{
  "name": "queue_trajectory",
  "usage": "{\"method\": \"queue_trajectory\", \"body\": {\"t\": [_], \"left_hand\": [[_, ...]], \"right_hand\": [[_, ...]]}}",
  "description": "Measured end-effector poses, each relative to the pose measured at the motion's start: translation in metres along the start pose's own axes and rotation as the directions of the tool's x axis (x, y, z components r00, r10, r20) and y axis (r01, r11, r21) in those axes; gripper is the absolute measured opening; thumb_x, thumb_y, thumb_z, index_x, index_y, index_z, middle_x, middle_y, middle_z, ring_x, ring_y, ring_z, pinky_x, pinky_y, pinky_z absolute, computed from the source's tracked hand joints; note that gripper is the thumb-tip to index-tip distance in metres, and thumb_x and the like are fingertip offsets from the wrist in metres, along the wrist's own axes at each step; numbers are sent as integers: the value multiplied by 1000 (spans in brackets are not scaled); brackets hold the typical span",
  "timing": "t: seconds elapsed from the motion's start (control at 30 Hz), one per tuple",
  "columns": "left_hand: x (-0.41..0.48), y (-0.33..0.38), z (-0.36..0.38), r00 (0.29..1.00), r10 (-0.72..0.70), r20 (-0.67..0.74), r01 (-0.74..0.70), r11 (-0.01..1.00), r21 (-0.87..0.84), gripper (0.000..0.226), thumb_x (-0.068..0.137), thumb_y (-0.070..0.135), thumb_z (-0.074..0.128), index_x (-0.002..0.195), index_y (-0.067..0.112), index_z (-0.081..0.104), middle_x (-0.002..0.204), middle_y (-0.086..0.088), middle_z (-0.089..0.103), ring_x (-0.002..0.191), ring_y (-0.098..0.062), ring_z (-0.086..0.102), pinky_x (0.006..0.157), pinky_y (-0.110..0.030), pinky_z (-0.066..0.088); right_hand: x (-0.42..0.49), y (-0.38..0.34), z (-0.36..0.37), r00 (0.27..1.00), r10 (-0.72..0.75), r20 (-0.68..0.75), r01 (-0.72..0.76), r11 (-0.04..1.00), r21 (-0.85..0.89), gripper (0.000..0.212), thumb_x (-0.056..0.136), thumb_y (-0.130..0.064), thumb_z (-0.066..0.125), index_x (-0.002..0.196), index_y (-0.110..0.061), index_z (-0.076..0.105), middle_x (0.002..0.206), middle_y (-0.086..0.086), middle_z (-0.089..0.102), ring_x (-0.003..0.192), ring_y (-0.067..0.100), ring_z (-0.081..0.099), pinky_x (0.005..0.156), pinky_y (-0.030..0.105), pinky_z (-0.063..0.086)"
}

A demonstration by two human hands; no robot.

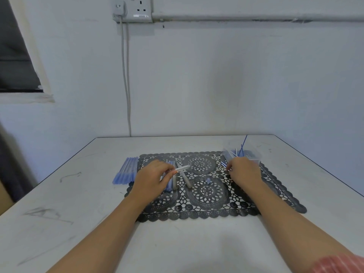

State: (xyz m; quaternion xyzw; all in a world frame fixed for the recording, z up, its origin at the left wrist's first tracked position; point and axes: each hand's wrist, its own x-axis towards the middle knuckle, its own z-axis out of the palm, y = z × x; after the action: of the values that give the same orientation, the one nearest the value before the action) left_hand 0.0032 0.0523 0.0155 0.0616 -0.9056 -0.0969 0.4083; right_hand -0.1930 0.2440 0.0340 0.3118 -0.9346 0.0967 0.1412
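My left hand (152, 177) pinches a clear pen barrel (183, 168) above the black lace placemat (206, 194). Under and beside that hand lie loose grey pen barrels (186, 179) and a few blue-capped pens. My right hand (245, 172) reaches toward a clear plastic box (254, 154) at the mat's far right corner, its fingers curled at thin blue and white refills (224, 165); what the fingertips grip is hidden. Several blue refills stick up out of the box.
A row of assembled blue-capped pens (127, 172) lies just left of the mat on the grey table (78, 223). A wall with a socket (137, 10) and a hanging cable (126, 75) stands behind the table.
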Motion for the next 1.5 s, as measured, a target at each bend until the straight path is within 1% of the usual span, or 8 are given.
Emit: {"method": "queue_trajectory", "body": {"t": [0.13, 0.27, 0.53, 0.73, 0.87, 1.03, 1.2, 1.5], "left_hand": [[-1, -1, 1, 1000, -22, 17, 21, 1000, 15, 10, 85, 29, 65, 89, 21, 70, 73, 14, 60, 67, 1, 47, 56, -7, 34], [-1, 0, 1, 1000, -29, 11, 29, 1000, 6, 29, 85, 42, 49, 89, 23, 70, 73, 16, 60, 68, 3, 46, 56, -7, 35], [-3, 0, 2, 995, -68, 66, 69, 998, -6, 33, 82, 12, 63, 112, 23, 68, 85, 15, 57, 78, -2, 48, 62, -6, 33], [-2, -2, 2, 995, -18, 102, 19, 1000, -15, 42, 82, 8, 67, 118, 30, 64, 90, 6, 56, 81, -6, 48, 65, -5, 32], [0, -3, 3, 994, -13, 110, 15, 1000, -23, 40, 82, 8, 68, 116, 27, 65, 89, 8, 55, 81, -4, 47, 64, -5, 33], [1, -5, 4, 994, 6, 113, -2, 1000, -32, 32, 81, 10, 68, 109, 24, 68, 88, 9, 56, 81, -4, 49, 62, -8, 35], [1, -6, 4, 994, 3, 110, 0, 1000, -24, 31, 80, 12, 70, 108, 26, 68, 88, 10, 56, 80, -3, 50, 58, -9, 37], [1, -5, 3, 994, 11, 113, -8, 999, -32, 32, 79, 10, 71, 107, 26, 69, 87, 11, 56, 78, -3, 50, 57, -11, 40]], "right_hand": [[-2, -1, -1, 1000, -7, -24, 10, 993, 114, 22, 86, -19, 55, 98, -29, 71, 100, -1, 69, 94, 19, 63, 73, 31, 52], [-4, -7, -13, 996, 12, -84, 20, 930, 367, 18, 87, -22, 57, 94, -24, 73, 84, -4, 67, 84, 16, 62, 71, 32, 53], [25, 6, -29, 966, 195, -171, -50, 787, 615, 19, 83, -15, 57, 95, -20, 72, 74, -1, 63, 66, 14, 58, 64, 21, 41], [54, 20, -22, 980, 201, 17, -191, 900, 391, 31, 82, -6, 56, 110, -9, 67, 113, 12, 65, 103, 27, 59, 84, 30, 47], [70, 24, -20, 975, 199, 94, -219, 921, 321, 23, 78, -1, 54, 92, -1, 71, 99, 16, 68, 90, 29, 63, 74, 30, 53], [78, 20, -21, 968, 176, 177, -209, 958, 195, 12, 82, -13, 60, 76, -3, 56, 99, 19, 65, 85, 28, 60, 61, 25, 39], [82, 17, -12, 970, 159, 182, -179, 979, 100, 23, 90, -19, 54, 104, -1, 57, 115, 17, 61, 105, 31, 57, 75, 29, 44], [82, 15, -11, 965, 188, 182, -206, 975, 83, 29, 91, -18, 52, 111, 2, 53, 118, 18, 59, 107, 30, 57, 81, 30, 46]]}}
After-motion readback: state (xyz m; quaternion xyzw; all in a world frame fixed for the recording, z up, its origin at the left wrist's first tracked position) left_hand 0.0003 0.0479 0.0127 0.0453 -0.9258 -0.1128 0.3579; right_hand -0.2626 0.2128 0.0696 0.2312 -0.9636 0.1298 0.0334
